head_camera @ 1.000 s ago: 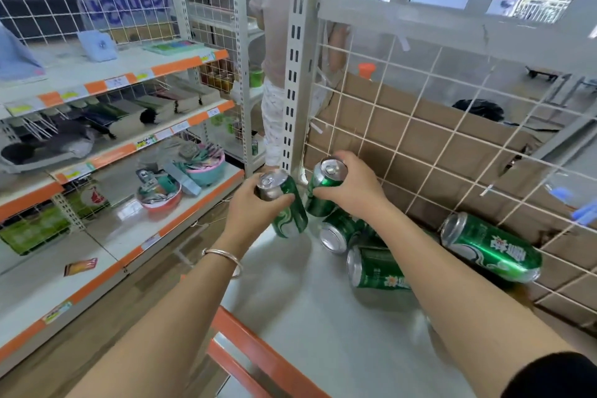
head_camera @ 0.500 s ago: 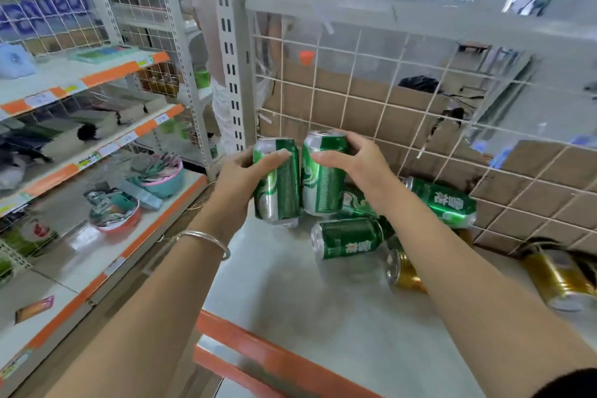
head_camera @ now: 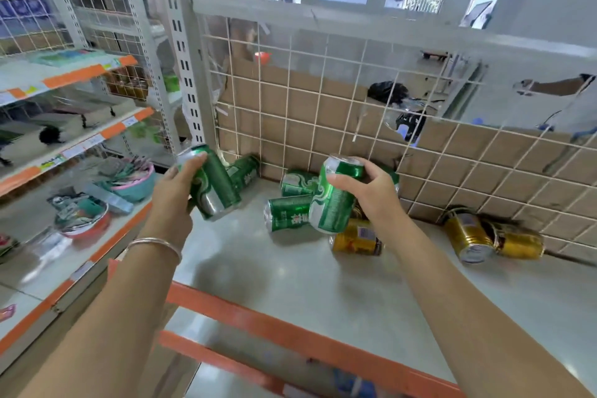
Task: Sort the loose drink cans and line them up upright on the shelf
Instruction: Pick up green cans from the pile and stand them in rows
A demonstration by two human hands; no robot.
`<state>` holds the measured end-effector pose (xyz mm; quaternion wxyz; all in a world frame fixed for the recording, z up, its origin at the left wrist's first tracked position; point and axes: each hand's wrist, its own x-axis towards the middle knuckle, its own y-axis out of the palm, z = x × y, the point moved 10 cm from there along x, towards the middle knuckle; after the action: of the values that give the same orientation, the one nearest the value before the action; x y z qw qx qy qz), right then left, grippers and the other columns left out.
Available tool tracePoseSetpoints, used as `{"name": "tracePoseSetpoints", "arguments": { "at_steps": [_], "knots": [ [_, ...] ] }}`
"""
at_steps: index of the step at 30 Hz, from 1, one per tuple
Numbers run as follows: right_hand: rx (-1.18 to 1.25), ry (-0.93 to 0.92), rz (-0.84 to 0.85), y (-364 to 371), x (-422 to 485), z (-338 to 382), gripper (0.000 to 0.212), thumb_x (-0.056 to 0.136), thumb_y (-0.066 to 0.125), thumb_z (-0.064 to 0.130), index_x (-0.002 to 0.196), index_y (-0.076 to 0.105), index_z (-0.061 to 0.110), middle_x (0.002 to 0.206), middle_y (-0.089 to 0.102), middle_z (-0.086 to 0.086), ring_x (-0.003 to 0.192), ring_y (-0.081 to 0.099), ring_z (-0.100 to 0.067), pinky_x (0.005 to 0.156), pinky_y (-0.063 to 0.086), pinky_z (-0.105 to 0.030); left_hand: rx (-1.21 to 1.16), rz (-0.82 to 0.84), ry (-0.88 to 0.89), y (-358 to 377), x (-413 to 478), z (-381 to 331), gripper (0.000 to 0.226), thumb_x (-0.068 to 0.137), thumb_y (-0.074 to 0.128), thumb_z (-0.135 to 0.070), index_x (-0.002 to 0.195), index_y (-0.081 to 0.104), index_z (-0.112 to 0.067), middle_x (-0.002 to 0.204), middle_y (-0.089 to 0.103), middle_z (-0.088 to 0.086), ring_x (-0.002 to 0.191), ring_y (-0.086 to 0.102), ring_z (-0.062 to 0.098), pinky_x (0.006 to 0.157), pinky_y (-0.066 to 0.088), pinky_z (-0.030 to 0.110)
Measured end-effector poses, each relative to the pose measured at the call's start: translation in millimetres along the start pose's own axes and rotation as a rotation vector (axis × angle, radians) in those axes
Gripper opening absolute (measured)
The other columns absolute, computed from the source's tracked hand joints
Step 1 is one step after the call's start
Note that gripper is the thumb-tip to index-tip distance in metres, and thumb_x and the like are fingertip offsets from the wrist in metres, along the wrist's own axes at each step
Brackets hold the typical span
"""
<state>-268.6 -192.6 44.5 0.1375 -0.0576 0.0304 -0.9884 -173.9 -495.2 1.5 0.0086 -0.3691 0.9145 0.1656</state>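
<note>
**Two green cans in hand, the rest loose on the shelf**

The left hand (head_camera: pixel 176 186) grips a green can (head_camera: pixel 213 184) round its side, top tipped to the left, held above the shelf (head_camera: pixel 290 284). The right hand (head_camera: pixel 371 191) grips a second green can (head_camera: pixel 336 197) near its top, leaning the other way. Several more green cans (head_camera: pixel 287 216) lie on their sides on the shelf near the wire grid (head_camera: pixel 323 107). Gold cans (head_camera: pixel 468 237) lie further right, also on their sides.

On the neighbouring rack, a pink-rimmed bowl (head_camera: pixel 135 182) and a red bowl (head_camera: pixel 84 220) hold jumbled small goods, too blurred to name.

Half a second ago the two held cans were upright and touching side by side. Now they are apart and tilted.
</note>
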Motion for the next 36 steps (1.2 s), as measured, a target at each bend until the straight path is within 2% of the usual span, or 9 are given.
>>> {"name": "tracePoseSetpoints", "arguments": {
  "at_steps": [5, 10, 13, 16, 19, 25, 30, 33, 36],
  "knots": [
    [-0.034, 0.009, 0.016, 0, -17, -4, 0.029, 0.074, 0.078, 0.011, 0.101, 0.066, 0.015, 0.093, 0.069, -0.001, 0.083, 0.065, -0.015, 0.067, 0.053, -0.025, 0.140, 0.139, 0.028, 26, -43, 14, 0.020, 0.079, 0.073, -0.021, 0.096, 0.065, -0.018, 0.078, 0.062, -0.002, 0.066, 0.056, 0.007, 0.049, 0.046, 0.011],
    [-0.039, -0.001, 0.015, -22, -44, 1, 0.038, 0.074, 0.078, 0.013, 0.110, 0.065, 0.013, 0.103, 0.070, -0.006, 0.093, 0.067, -0.019, 0.075, 0.058, -0.033, 0.257, 0.361, 0.011, 80, -90, 32, 0.051, 0.061, 0.085, -0.033, 0.107, 0.068, -0.020, 0.102, 0.072, 0.004, 0.098, 0.067, 0.023, 0.090, 0.053, 0.036],
    [-0.039, -0.020, -0.032, -56, -68, 8, 0.033, 0.074, 0.079, 0.013, 0.103, 0.066, 0.020, 0.099, 0.071, -0.001, 0.091, 0.068, -0.015, 0.077, 0.058, -0.030, 0.285, 0.499, 0.013, 121, -124, 40, 0.043, 0.064, 0.084, -0.031, 0.102, 0.070, -0.018, 0.101, 0.073, 0.006, 0.101, 0.067, 0.026, 0.095, 0.051, 0.041],
    [-0.060, -0.036, -0.081, -101, -97, 13, 0.028, 0.074, 0.079, 0.015, 0.095, 0.066, 0.026, 0.092, 0.071, 0.007, 0.082, 0.067, -0.004, 0.068, 0.054, -0.020, 0.287, 0.570, 0.007, 165, -166, 51, 0.041, 0.066, 0.084, -0.031, 0.101, 0.070, -0.018, 0.098, 0.073, 0.002, 0.097, 0.068, 0.023, 0.089, 0.054, 0.034],
    [-0.089, -0.018, -0.162, -157, -131, 13, 0.032, 0.073, 0.079, 0.018, 0.101, 0.065, 0.025, 0.098, 0.071, 0.005, 0.091, 0.066, -0.010, 0.074, 0.052, -0.023, 0.269, 0.589, -0.005, 209, -219, 60, 0.036, 0.065, 0.084, -0.029, 0.095, 0.065, -0.023, 0.091, 0.069, -0.008, 0.086, 0.065, 0.010, 0.072, 0.051, 0.016],
    [-0.081, 0.007, -0.329, -275, -213, 13, 0.028, 0.076, 0.076, 0.012, 0.098, 0.065, 0.026, 0.094, 0.070, 0.005, 0.088, 0.066, -0.010, 0.072, 0.050, -0.023, 0.222, 0.759, -0.037, 293, -331, 94, 0.042, 0.061, 0.087, -0.022, 0.096, 0.064, -0.020, 0.080, 0.072, -0.009, 0.073, 0.069, 0.007, 0.058, 0.052, 0.019],
    [0.058, 0.072, -0.563, -376, -299, -5, 0.032, 0.064, 0.077, 0.015, 0.094, 0.067, 0.015, 0.086, 0.069, -0.006, 0.081, 0.066, -0.021, 0.077, 0.054, -0.038, 0.226, 0.972, -0.238, 356, -435, 145, 0.081, 0.040, 0.086, -0.040, 0.109, 0.054, -0.012, 0.093, 0.067, 0.004, 0.076, 0.067, 0.017, 0.061, 0.052, 0.030],
    [0.228, 0.112, -0.724, -426, -349, -20, 0.023, 0.057, 0.069, 0.016, 0.079, 0.063, 0.013, 0.065, 0.064, -0.002, 0.060, 0.061, -0.017, 0.060, 0.051, -0.028, 0.164, 1.125, -0.432, 387, -502, 178, 0.065, 0.059, 0.083, -0.030, 0.112, 0.052, -0.007, 0.103, 0.067, 0.017, 0.083, 0.070, 0.027, 0.064, 0.058, 0.038],
    [0.327, 0.180, -0.832, -466, -391, -36, 0.008, 0.061, 0.066, 0.020, 0.068, 0.063, 0.015, 0.060, 0.061, -0.003, 0.055, 0.059, -0.018, 0.052, 0.050, -0.022, 0.155, 1.308, -0.621, 410, -566, 204, 0.026, 0.080, 0.072, -0.027, 0.098, 0.062, -0.012, 0.095, 0.068, 0.017, 0.083, 0.069, 0.032, 0.067, 0.056, 0.052]
  ]
}}
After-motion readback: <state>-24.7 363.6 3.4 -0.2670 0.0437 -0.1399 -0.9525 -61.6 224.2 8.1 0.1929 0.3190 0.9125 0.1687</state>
